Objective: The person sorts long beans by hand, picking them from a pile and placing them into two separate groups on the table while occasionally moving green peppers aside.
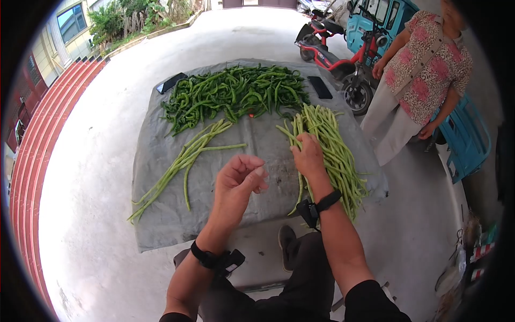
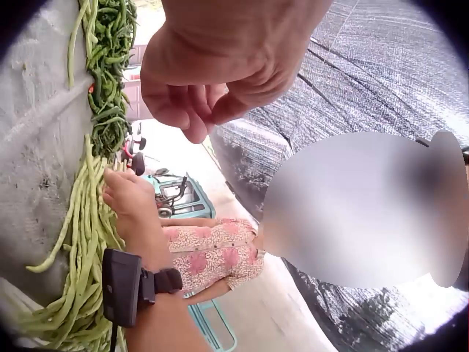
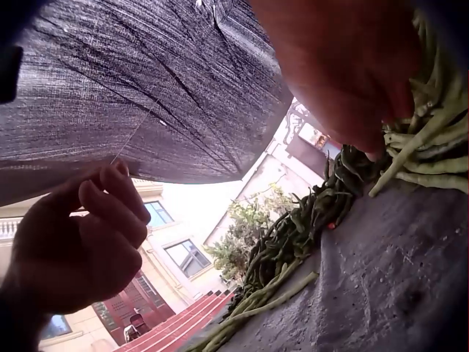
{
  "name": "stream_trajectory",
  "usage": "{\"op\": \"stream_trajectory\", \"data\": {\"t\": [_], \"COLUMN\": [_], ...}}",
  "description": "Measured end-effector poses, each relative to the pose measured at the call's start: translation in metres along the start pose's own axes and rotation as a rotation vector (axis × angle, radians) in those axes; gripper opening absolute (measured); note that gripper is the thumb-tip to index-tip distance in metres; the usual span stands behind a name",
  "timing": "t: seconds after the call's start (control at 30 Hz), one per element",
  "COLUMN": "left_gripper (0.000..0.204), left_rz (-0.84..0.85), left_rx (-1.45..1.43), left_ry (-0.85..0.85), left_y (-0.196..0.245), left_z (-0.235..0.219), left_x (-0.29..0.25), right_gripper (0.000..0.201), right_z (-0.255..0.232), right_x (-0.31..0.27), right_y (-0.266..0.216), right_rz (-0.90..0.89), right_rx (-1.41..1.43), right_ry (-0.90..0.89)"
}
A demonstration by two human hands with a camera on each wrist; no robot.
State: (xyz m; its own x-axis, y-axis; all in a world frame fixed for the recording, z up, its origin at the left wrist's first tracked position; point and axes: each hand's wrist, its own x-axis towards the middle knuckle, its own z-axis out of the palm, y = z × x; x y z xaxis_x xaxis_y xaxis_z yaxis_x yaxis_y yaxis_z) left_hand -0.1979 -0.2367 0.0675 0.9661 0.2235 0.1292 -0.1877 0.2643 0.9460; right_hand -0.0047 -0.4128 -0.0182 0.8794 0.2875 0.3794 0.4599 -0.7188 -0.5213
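Note:
Long pale green beans lie in a thick pile at the right of the grey cloth. My right hand is at the upper left edge of that pile, its fingertips on bean ends; the right wrist view shows it from close, its fingertips partly hidden. My left hand is raised over the middle of the cloth, fingers curled with the thumb near them, and no bean shows in it. A smaller bunch of beans lies at the left. Green peppers are heaped across the far side.
Two phones lie by the pepper heap, one at each end. The grey cloth covers the surface. A person in a patterned shirt stands at the right, near a red scooter and a blue vehicle. Red steps are at left.

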Motion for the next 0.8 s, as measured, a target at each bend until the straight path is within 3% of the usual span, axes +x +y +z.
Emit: {"op": "stream_trajectory", "data": {"t": [0.17,0.4,0.47,0.5,0.6,0.8], "left_gripper": [0.015,0.014,0.014,0.014,0.014,0.015], "left_rz": [-0.015,-0.126,-0.096,-0.088,-0.090,-0.153], "left_rx": [-0.050,-0.038,-0.079,-0.083,-0.094,-0.143], "left_ry": [0.025,0.153,0.190,0.185,0.174,0.124], "left_y": [-0.041,-0.091,-0.088,-0.084,-0.071,-0.050], "left_z": [-0.008,-0.048,-0.056,-0.057,-0.057,-0.055], "left_x": [0.046,0.056,0.062,0.062,0.056,0.049], "right_gripper": [0.041,0.031,0.025,0.019,0.019,0.017], "right_z": [0.025,0.048,0.044,0.044,0.034,0.006], "right_x": [0.014,0.012,0.023,0.023,0.027,0.022], "right_y": [0.014,0.007,0.009,0.006,-0.002,-0.043], "right_rz": [0.005,0.067,0.046,0.023,0.100,0.064], "right_rx": [-0.239,-0.277,-0.249,-0.216,-0.059,0.196], "right_ry": [0.016,-0.052,-0.071,0.017,0.000,0.002]}}
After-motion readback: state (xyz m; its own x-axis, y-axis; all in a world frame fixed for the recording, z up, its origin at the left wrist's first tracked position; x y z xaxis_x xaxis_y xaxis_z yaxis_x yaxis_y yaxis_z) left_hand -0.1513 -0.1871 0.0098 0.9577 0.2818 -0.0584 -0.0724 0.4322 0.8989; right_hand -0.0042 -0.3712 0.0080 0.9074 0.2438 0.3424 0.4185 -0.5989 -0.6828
